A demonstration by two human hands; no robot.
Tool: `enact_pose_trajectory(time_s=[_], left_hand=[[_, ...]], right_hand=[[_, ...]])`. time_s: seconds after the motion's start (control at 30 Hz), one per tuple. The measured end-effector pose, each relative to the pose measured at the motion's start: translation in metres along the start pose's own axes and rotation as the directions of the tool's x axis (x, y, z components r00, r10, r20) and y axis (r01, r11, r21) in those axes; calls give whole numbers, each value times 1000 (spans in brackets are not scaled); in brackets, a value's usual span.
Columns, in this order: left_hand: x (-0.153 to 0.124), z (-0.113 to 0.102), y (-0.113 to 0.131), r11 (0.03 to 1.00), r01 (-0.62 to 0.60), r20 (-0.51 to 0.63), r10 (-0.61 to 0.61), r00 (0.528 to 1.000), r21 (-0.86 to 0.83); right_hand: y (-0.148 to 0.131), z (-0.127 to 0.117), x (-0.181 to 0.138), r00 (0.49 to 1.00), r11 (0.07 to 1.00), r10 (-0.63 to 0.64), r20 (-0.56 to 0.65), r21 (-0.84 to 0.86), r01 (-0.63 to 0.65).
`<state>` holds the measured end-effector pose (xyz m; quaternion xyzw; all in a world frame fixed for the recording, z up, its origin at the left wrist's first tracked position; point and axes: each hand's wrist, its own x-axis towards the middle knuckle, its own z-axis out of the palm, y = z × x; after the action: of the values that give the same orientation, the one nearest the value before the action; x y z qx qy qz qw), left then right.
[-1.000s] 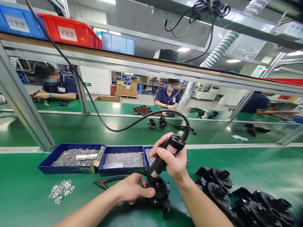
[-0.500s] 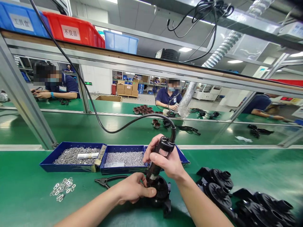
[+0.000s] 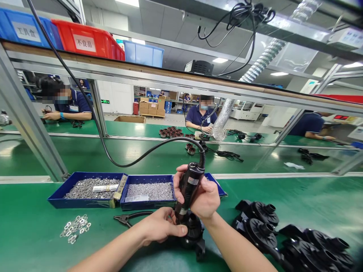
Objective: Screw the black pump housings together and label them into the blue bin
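While the green worktop [image 3: 34, 230] carries blue screw trays [image 3: 85, 189] behind, the right hand [image 3: 202, 198], its grip wrapped round the electric screwdriver [image 3: 188, 189], has swung it nearly upright onto the black housing [image 3: 193, 230], which the left hand [image 3: 159, 226] pinches.

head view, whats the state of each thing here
right hand: shut on driver
driver: upright, tip down on housing
left hand: steadying housing
housing: on belt, under driver
pliers: lying on belt, untouched
trays: filled with screws
washers: loose pile
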<state>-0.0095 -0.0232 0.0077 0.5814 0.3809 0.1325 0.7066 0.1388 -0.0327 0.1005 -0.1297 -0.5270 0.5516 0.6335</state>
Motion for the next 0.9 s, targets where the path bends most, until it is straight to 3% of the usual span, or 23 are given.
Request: enact_pose_trajectory(time_s=[0.17,0.4,0.6,0.77,0.9], left_hand=[[-2,0,2,1000,24,-14,-24,1000,-2],[-5,0,5,997,48,-72,-43,996,64],[3,-1,-2,999,33,38,-32,999,-9],[0,0,-1,999,38,-52,-39,998,-10],[-2,-1,1,998,38,-51,-36,998,56]], right_hand=[[3,-1,-4,999,992,-26,-35,-126,21],[7,-6,-5,999,993,-29,-32,-112,25],[5,-3,-4,998,988,-40,-55,-152,31],[4,-1,-4,997,979,-41,-63,-201,28],[3,0,-4,996,981,-59,-69,-191,45]])
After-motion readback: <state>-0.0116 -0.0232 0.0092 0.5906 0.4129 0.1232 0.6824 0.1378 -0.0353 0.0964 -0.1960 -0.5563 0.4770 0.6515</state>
